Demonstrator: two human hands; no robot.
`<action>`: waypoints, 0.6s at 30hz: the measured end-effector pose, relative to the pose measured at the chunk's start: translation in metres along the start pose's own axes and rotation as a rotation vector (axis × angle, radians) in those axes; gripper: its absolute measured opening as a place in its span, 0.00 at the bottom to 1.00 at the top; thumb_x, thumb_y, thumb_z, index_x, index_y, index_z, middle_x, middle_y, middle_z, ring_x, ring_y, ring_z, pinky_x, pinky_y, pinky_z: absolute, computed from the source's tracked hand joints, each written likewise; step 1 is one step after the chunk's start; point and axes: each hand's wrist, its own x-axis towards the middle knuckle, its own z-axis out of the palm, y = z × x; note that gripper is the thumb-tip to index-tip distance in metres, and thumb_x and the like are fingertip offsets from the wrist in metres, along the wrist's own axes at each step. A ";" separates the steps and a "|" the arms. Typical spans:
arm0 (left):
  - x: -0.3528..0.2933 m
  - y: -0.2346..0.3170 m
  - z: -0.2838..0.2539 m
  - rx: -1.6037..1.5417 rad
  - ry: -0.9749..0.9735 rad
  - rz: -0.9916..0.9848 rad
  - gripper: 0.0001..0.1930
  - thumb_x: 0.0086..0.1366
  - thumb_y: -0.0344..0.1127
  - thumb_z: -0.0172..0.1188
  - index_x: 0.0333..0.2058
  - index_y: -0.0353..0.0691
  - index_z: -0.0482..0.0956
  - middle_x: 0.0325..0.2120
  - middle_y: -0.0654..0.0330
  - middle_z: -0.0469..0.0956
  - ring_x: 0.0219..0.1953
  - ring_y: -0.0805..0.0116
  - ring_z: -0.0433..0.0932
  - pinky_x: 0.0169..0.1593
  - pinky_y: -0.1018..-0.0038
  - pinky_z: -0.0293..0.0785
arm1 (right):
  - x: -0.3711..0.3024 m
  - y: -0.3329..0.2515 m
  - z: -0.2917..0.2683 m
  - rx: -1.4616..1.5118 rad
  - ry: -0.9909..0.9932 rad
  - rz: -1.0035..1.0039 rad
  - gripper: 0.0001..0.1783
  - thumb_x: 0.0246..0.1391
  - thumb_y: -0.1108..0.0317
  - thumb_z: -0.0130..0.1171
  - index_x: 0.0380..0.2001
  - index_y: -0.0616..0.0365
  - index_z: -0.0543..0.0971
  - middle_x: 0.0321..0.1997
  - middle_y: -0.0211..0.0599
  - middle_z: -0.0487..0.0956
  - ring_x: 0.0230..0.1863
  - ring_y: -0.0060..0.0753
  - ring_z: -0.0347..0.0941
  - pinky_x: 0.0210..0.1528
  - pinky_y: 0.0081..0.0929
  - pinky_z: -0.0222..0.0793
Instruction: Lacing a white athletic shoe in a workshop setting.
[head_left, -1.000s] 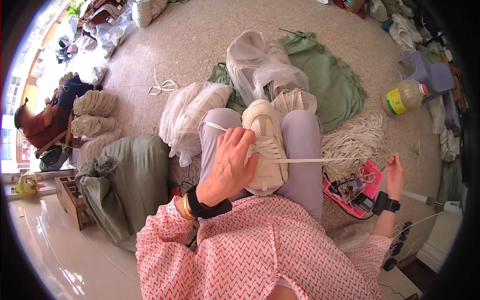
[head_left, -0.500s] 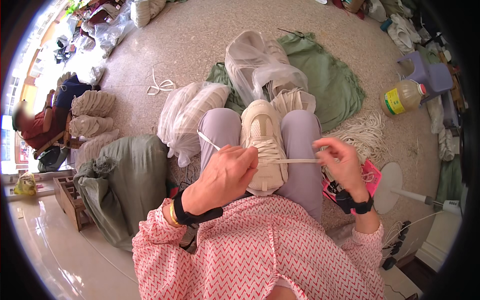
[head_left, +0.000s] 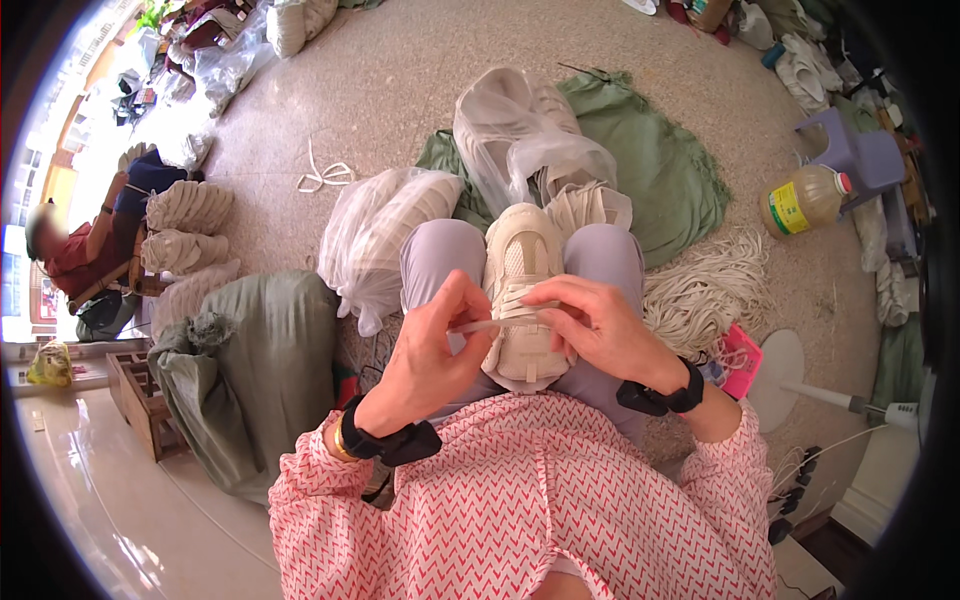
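A flat cream shoelace (head_left: pixel 490 323) was pinched between the thumb and fingertips of the left hand (head_left: pixel 435 355), whose fingers were curled narrowly around it. The other end of the lace was gripped by the right hand (head_left: pixel 595 330), also closed to a narrow pinch, right over the eyelets of a cream sneaker (head_left: pixel 525 290). The sneaker was held upright between the knees, toe pointing away, resting on the lap. Both forearms were brought in from the lower edge, wrists bent inward and almost meeting over the shoe; a black wristband was worn on each. Beyond the knees, clear plastic bags of shoes (head_left: pixel 520 140) were laid on a green cloth (head_left: pixel 660 170). A pile of loose laces (head_left: pixel 705 290) was spread to the right, a stuffed green sack (head_left: pixel 255 370) to the left, and a bottle of yellow liquid (head_left: pixel 805 198) stood farther right.
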 end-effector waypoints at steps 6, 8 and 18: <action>-0.001 0.010 -0.013 -0.110 -0.081 -0.030 0.04 0.68 0.21 0.60 0.38 0.31 0.73 0.29 0.58 0.78 0.32 0.70 0.78 0.42 0.73 0.78 | 0.006 -0.004 -0.002 0.211 -0.223 0.151 0.08 0.71 0.68 0.58 0.39 0.62 0.82 0.28 0.22 0.77 0.25 0.13 0.72 0.25 0.15 0.67; -0.002 0.003 -0.017 -0.153 -0.076 -0.075 0.04 0.69 0.21 0.60 0.38 0.31 0.73 0.29 0.59 0.78 0.33 0.72 0.78 0.43 0.73 0.78 | -0.003 -0.001 -0.023 0.196 -0.203 0.144 0.10 0.71 0.67 0.59 0.36 0.61 0.81 0.27 0.22 0.76 0.24 0.12 0.70 0.24 0.15 0.64; 0.006 -0.025 -0.010 -0.203 -0.066 -0.155 0.03 0.70 0.24 0.60 0.38 0.33 0.74 0.30 0.63 0.77 0.33 0.79 0.72 0.40 0.77 0.72 | -0.078 0.034 -0.107 0.400 0.062 0.130 0.20 0.74 0.64 0.53 0.24 0.58 0.72 0.22 0.23 0.70 0.19 0.12 0.61 0.22 0.15 0.58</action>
